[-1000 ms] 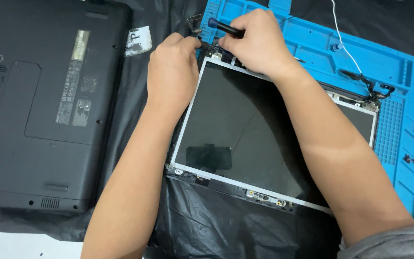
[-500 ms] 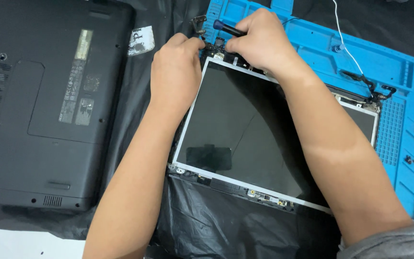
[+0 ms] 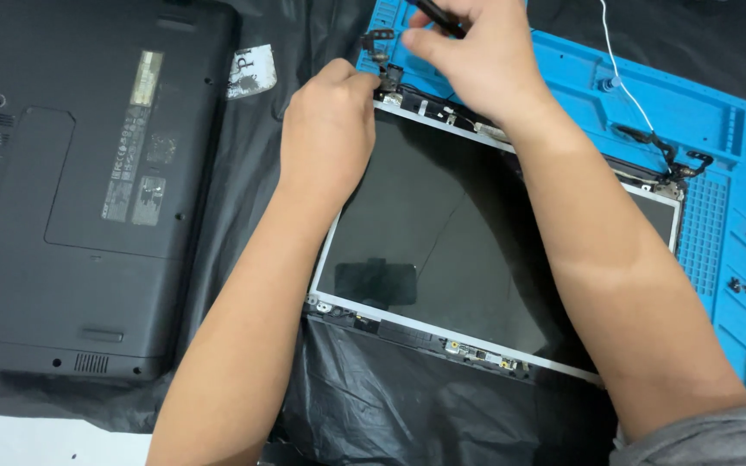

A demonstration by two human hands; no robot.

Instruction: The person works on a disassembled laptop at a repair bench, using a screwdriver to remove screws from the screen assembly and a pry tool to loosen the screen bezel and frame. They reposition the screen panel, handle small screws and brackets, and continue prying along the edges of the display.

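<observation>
A bare laptop screen panel (image 3: 442, 250) with a thin metal frame lies across a blue work mat (image 3: 718, 129). My left hand (image 3: 330, 129) rests on the panel's far left corner, fingertips pinching at the small metal hinge bracket (image 3: 383, 78) there. My right hand (image 3: 485, 52) hovers just beyond it, closed around a black screwdriver (image 3: 438, 17) whose tip points toward that same corner. A second hinge (image 3: 679, 168) sits at the panel's far right corner.
An upside-down dark laptop base (image 3: 79, 181) lies to the left on black plastic sheeting (image 3: 407, 414). A white cable (image 3: 628, 86) trails over the mat. Small screws (image 3: 740, 285) sit in the mat's right-hand compartments.
The view has shifted down slightly, so both hands sit higher in the frame. They stay at the panel's far left hinge corner, and the screwdriver now reaches the top edge.
</observation>
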